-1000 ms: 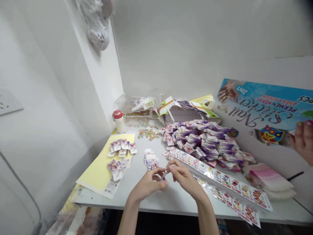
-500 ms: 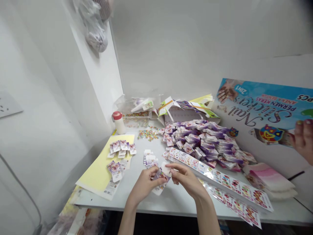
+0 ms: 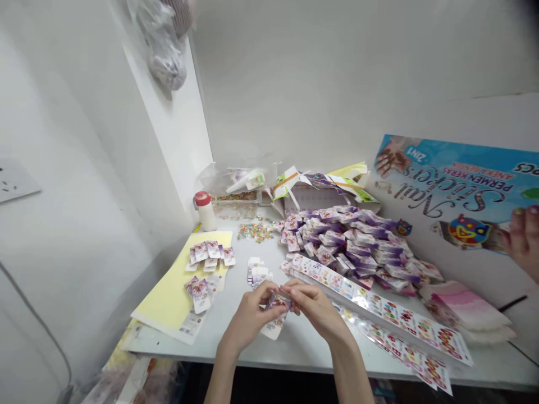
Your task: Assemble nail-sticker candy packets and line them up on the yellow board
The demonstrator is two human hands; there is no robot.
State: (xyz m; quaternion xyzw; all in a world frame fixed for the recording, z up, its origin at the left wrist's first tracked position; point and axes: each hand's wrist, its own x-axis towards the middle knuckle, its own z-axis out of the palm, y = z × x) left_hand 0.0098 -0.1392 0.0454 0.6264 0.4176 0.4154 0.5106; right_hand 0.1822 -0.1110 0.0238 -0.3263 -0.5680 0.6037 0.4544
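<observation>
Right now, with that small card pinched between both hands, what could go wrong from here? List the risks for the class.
The printed card held by the left hand and right hand is small, so it might slip and land among the stacked cards close by. The right hand is also near the long sticker strip, which a careless elbow or wrist might snag. The loose coloured pieces lie unconfined on the table, so they could possibly scatter.
</observation>
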